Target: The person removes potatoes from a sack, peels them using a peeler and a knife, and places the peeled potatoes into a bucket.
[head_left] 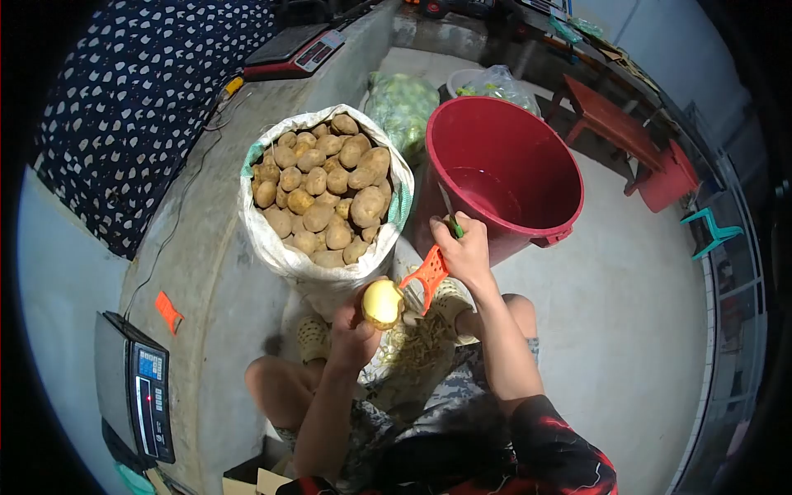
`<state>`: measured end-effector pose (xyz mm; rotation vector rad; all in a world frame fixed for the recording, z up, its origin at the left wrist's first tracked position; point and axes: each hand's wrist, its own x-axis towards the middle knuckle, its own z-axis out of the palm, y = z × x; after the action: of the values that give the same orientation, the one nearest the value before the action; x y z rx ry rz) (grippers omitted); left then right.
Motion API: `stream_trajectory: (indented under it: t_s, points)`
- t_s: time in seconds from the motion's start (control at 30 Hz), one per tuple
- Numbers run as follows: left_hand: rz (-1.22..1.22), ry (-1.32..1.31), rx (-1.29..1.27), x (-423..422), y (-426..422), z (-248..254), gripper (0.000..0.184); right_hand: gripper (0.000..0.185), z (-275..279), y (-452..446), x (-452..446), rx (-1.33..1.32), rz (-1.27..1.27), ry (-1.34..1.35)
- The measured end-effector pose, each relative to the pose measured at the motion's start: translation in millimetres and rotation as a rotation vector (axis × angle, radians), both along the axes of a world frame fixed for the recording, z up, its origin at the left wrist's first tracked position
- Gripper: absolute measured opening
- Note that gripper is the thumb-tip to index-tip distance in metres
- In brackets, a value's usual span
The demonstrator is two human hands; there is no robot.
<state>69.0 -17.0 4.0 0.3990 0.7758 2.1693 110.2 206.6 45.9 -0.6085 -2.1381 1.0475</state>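
My left hand [355,337] holds a potato [383,304] whose upper face is peeled pale yellow, with some brown skin left along its lower edge. In my right hand [464,246] is an orange peeler [429,278], its blade end close to the potato's right side. Something green, with a thin pointed piece, also sticks up from my right fist. Peelings [412,345] lie in a heap below, between my feet. An open white sack [285,257] full of unpeeled potatoes [318,216] stands in front of my left hand.
A large red bucket [503,165] stands ahead of my right hand. Behind are a green-filled bag [402,107] and a red bench [610,120]. Scales [150,396] [297,54] and another orange peeler [168,312] rest on the left ledge.
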Motion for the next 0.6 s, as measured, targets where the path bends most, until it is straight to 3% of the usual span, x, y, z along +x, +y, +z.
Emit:
stream_trajectory:
  t_s: [0.17, 0.23, 0.27, 0.43, 0.5, 0.57, 0.6]
  points:
    - [0.041, 0.068, -0.084, -1, 4, -11, 0.086, 0.031, 14, -19, 3, 0.028, 0.07, 0.022]
    - [0.033, 0.076, -0.113, -1, 1, -9, 0.084, 0.032, 24, -27, 7, 0.365, 0.14, 0.059]
    - [0.018, 0.132, -0.089, -2, 1, -8, 0.083, 0.031, 24, -28, 7, 0.408, 0.146, 0.084]
    - [-0.066, 0.085, -0.039, -3, -1, -4, 0.083, 0.026, -6, 7, -6, 0.288, -0.1, -0.038]
    - [-0.032, -0.033, -0.001, 3, 1, 5, 0.086, 0.027, -5, 0, -2, -0.012, -0.027, -0.02]
    - [-0.008, 0.004, -0.019, 3, 5, 5, 0.087, 0.027, 21, -22, 8, 0.338, 0.079, -0.049]
    - [0.008, 0.046, -0.049, 2, 4, 4, 0.088, 0.027, 23, -25, 7, 0.369, 0.062, -0.002]
